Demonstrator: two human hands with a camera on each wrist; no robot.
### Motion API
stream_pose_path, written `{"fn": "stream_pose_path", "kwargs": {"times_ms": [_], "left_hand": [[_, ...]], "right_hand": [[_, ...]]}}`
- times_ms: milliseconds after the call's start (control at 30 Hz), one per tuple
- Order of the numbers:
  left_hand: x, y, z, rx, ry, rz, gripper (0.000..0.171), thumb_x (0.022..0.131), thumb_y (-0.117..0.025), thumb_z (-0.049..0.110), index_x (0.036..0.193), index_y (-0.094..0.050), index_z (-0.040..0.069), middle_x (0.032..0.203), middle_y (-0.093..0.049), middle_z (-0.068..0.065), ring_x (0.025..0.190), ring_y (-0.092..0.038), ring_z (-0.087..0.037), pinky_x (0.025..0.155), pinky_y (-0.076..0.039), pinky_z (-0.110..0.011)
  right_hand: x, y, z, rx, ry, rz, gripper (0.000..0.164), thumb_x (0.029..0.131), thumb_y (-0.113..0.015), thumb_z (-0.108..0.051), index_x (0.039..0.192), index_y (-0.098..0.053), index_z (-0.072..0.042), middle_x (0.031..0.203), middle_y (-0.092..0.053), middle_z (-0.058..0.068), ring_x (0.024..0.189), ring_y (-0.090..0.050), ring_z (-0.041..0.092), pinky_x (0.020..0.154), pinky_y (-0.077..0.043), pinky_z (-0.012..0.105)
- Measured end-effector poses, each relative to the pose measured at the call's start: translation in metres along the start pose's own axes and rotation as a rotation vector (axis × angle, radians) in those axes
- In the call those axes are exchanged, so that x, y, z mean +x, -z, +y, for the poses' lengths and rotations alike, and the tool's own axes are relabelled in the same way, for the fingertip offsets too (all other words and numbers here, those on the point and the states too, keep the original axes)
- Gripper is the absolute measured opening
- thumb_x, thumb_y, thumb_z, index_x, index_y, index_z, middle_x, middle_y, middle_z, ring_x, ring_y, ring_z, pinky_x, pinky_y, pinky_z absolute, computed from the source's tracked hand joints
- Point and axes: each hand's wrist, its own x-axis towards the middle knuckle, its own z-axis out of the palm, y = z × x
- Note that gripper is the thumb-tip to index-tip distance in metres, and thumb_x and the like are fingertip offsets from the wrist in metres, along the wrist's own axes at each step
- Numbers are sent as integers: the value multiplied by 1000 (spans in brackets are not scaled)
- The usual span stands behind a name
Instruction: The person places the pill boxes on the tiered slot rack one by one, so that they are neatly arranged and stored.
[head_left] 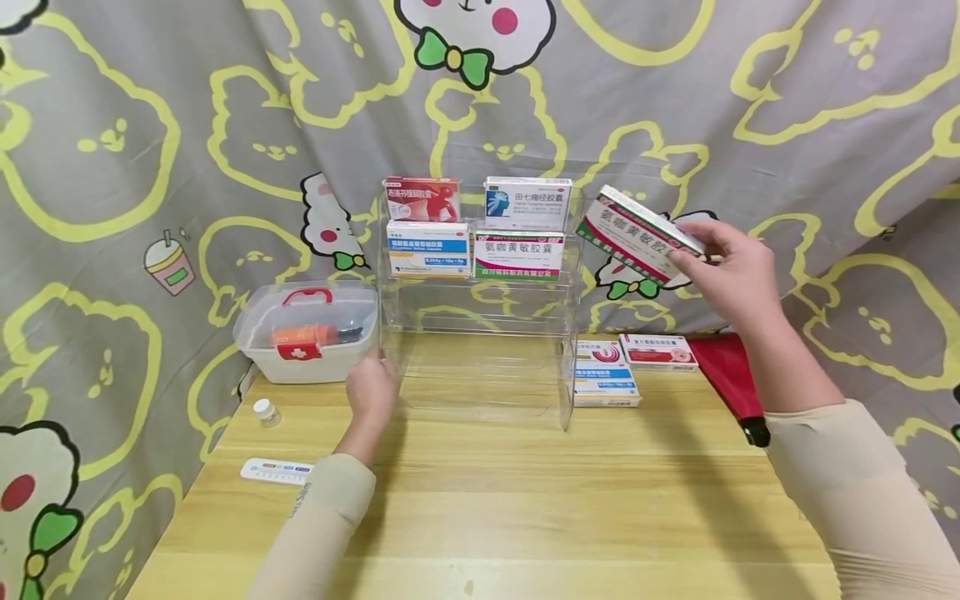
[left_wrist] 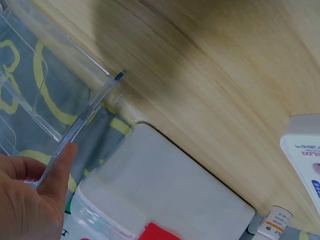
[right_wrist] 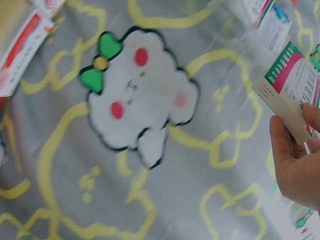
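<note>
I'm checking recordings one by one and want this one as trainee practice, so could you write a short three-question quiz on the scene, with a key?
1. Multiple choice: what does the right hand hold?
a) a small white plastic bottle
b) a flat white, green and magenta cardboard box
c) a red-handled plastic case

2. Count: how many flat, printed cardboard boxes show on the clear plastic tiered rack?

3. True or false: the left hand pinches the rack's clear side panel.

Key:
1. b
2. Four: two above two.
3. True; the left wrist view shows it.
</note>
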Motion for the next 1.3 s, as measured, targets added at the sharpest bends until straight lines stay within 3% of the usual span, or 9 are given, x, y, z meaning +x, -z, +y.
{"fn": "stream_pose_path", "kwargs": {"times_ms": [300,633,867,1100,1300], "left_hand": [[0,-3,-7,14,0,-11,20,88,-49,9,96,-65,-1,80,-66,-27,72,-62,-45,62,-49,-51],[1,-5,-1,-1,-9,-7,19,88,-50,11,92,-65,0,80,-66,-26,72,-62,-45,63,-49,-51],[3,-4,-3,6,-5,9,17,87,-52,10,93,-65,0,80,-66,-26,73,-62,-45,64,-50,-51],[6,-3,-6,18,-26,18,16,88,-53,10,89,-65,1,79,-66,-26,72,-62,-44,63,-50,-51],[6,-4,-7,22,-28,22,17,87,-52,10,92,-65,1,79,-66,-25,72,-62,-44,63,-50,-51]], "right_hand": [[10,-37,-36,-16,119,-65,37,88,-64,-30,123,-62,-17,111,-65,9,94,-61,19,62,-46,12],[23,-75,-47,5,223,-110,32,88,-65,-19,119,-63,-13,108,-67,10,91,-65,23,56,-47,13],[20,-119,-51,-29,309,-185,34,86,-67,-15,120,-63,-10,116,-65,12,94,-67,27,72,-55,36],[15,-155,-62,-73,340,-288,37,87,-66,-18,124,-62,-13,121,-63,8,99,-64,26,80,-50,41],[13,-181,-68,-20,339,-335,35,87,-67,-16,121,-63,-11,114,-66,9,95,-64,23,78,-50,38]]}}
